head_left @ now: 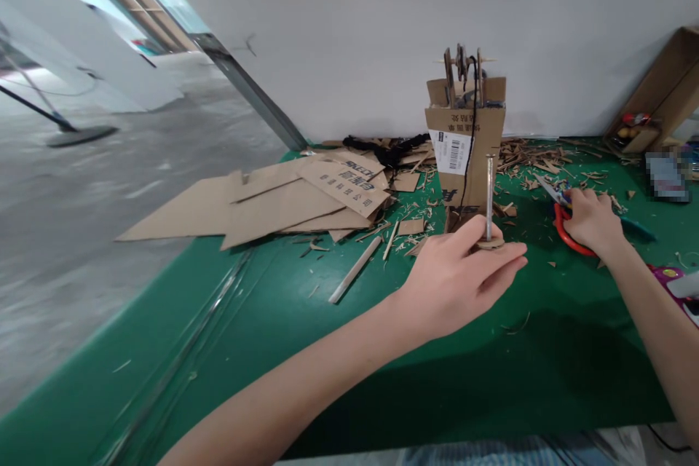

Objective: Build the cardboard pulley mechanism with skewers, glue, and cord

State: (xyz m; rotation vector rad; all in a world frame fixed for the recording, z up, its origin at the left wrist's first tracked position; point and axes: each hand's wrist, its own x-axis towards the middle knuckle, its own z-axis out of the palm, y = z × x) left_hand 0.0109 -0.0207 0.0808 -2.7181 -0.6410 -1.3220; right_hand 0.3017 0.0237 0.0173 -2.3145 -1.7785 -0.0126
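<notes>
My left hand (456, 280) is closed, pinching a small round cardboard piece (490, 242) between thumb and fingers. A long metal nail (489, 196) stands upright in that piece, its flat head at the top. To the right, my right hand (593, 222) has its fingers curled down over a pair of red-handled scissors (569, 234); their blades point away to the upper left. Just beyond my left hand stands a tall cardboard box (472, 153), with cardboard discs on a stick at its top and a black cord hanging down its front.
Flat cardboard sheets (284, 196) lie on the left of the green table (306, 349), near a pale strip (354, 269). Cardboard scraps (529, 154) litter the back. A phone (667, 176) and an open cardboard box (655, 87) are at the right. A wall stands behind.
</notes>
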